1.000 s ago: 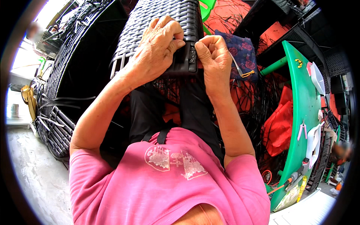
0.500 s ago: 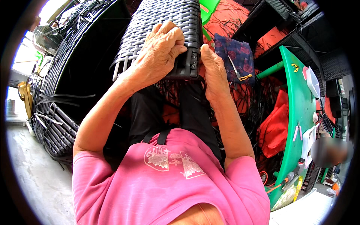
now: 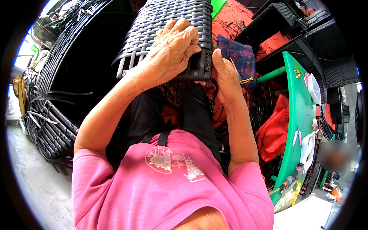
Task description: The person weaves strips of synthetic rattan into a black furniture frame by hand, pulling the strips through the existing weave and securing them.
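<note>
- While most of the panel (image 3: 172,13) looks done, with tight grey weave running right across its upper face, the near end isn't finished as far as I can judge.
- Panel sits straight ahead of the person, just past the knees, near end toward the body.
- Bare ribs (image 3: 122,68) poke out at the near left corner with no weave over them, so that bit looks left to do.
- Near right corner is plain black frame (image 3: 198,69) with a row of small marks down its edge; can't make out if they're staples or strand ends.
- Left hand (image 3: 173,50) lies over the near part of the weave, fingers curled in and thumb tucked close. Whether it's got a strand clamped in there, I can't tell.
- Right hand (image 3: 227,78) is beside the right edge, thumb up, other fingers mostly hidden. Can't say if it's gripping the frame or just resting there.
- Whatever's under the left hand is covered, so no clue how complete that patch is.
- Loose strips (image 3: 61,93) stick out of the big basket (image 3: 63,73) on the left, so that one looks unfinished too.
</note>
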The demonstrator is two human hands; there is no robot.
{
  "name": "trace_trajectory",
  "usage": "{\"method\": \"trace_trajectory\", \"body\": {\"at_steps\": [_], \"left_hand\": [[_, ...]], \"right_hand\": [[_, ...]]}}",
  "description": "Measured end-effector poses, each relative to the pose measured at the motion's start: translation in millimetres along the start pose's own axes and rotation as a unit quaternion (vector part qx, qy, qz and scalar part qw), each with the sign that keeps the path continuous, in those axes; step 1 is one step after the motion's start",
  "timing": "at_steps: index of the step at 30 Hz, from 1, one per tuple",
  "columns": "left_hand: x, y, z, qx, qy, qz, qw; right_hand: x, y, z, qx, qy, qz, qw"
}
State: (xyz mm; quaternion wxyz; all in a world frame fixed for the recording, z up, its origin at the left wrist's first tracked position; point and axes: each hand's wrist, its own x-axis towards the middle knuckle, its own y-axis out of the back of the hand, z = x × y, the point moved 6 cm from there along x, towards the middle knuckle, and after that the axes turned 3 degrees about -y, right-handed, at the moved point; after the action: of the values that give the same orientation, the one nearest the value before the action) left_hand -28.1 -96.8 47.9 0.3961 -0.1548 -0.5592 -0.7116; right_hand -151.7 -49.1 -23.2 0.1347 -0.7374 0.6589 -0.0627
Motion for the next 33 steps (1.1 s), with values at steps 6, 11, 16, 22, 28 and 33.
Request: {"method": "trace_trajectory", "body": {"at_steps": [6,11,16,22,28,33], "left_hand": [[-1,-4,-3,-0.007,0.017,0.026,1.000],[-6,5,-3,-0.055,0.051,0.097,0.992],[-60,42,5,-0.104,0.055,0.412,0.903],[-123,50,-3,-0.136,0.168,0.436,0.874],[-148,36,-34,-0.285,0.379,0.436,0.765],[-160,10,-57,-0.431,0.456,0.410,0.662]], "right_hand": [[3,3,-7,0.027,0.003,0.074,0.997],[3,-5,-11,0.126,0.032,0.130,0.983],[-3,4,-17,0.098,0.015,0.135,0.986],[-6,13,-14,0.102,0.001,0.115,0.988],[-9,27,-9,0.134,0.004,0.186,0.973],[-11,27,-12,0.133,-0.004,0.151,0.979]]}}
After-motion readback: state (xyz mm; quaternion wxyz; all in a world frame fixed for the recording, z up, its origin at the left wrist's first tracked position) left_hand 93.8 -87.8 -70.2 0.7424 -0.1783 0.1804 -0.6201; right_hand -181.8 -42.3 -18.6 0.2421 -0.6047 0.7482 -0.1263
